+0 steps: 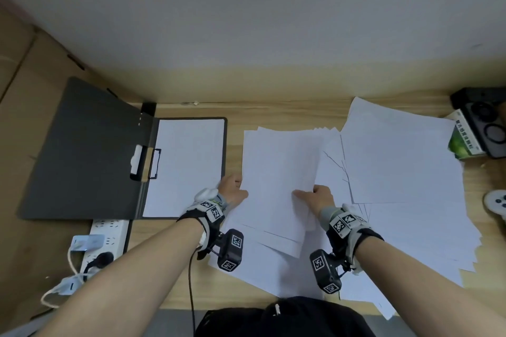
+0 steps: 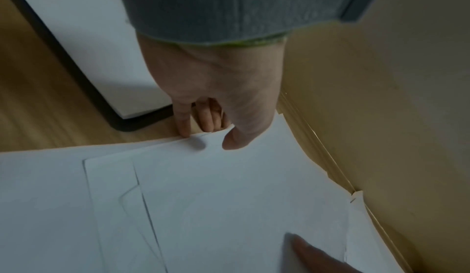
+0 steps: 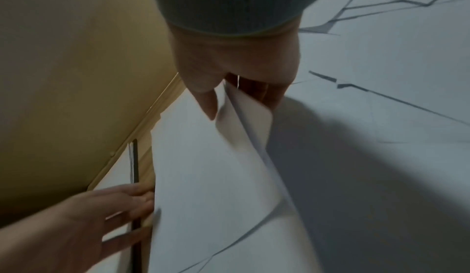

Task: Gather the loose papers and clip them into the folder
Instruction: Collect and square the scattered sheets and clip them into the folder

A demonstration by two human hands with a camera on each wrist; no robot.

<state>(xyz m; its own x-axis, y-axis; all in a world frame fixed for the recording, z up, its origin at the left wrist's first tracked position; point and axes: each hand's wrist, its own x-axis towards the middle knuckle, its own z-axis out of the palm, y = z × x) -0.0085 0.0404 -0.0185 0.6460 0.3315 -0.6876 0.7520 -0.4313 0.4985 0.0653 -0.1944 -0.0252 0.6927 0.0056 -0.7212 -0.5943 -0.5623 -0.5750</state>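
Observation:
A dark grey folder (image 1: 90, 150) lies open at the left of the desk, white sheets (image 1: 189, 161) on its right half and a clip (image 1: 149, 163) at its spine. A stack of white papers (image 1: 279, 172) lies in the middle. My left hand (image 1: 232, 186) pinches the stack's left edge, thumb on top and fingers (image 2: 183, 122) against the edge. My right hand (image 1: 317, 195) pinches the stack's right edge, thumb (image 3: 207, 100) above and fingers below, lifting the edge (image 3: 244, 120) so the sheets curl. More loose papers (image 1: 397, 161) spread to the right.
A white power strip (image 1: 106, 241) with plugs and cables sits below the folder. At the far right stand a black device (image 1: 487, 123), a green box (image 1: 462, 142) and a white controller (image 1: 497, 201). A wall runs behind the wooden desk (image 1: 273, 113). Cardboard (image 1: 22, 68) stands at left.

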